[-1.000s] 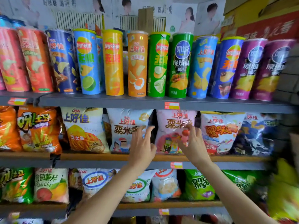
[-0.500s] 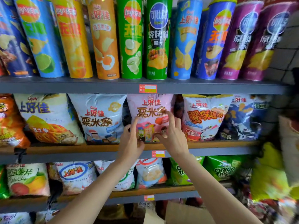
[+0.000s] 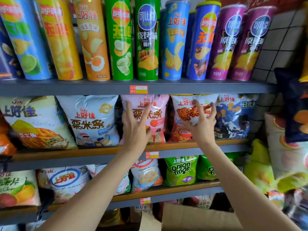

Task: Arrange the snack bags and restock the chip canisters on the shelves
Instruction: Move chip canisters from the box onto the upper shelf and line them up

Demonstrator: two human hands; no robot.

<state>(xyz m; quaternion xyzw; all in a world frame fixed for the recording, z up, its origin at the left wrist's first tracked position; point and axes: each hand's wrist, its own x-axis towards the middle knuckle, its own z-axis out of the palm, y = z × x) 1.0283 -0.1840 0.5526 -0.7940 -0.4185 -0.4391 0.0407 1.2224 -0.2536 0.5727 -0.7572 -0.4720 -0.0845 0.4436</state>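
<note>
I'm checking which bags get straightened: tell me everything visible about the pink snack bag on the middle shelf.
The pink snack bag is a glossy, puffy plastic pouch with red and brown lettering, a strawberry and cartoon figures. It stands upright on the middle shelf, between a white bag and a white-and-red bag. The left hand lies on its front, fingers spread and straight.

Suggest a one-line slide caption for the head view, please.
Left hand spread on the pink snack bag, right hand on the neighbouring white-and-red bag, below the chip canisters.
</note>
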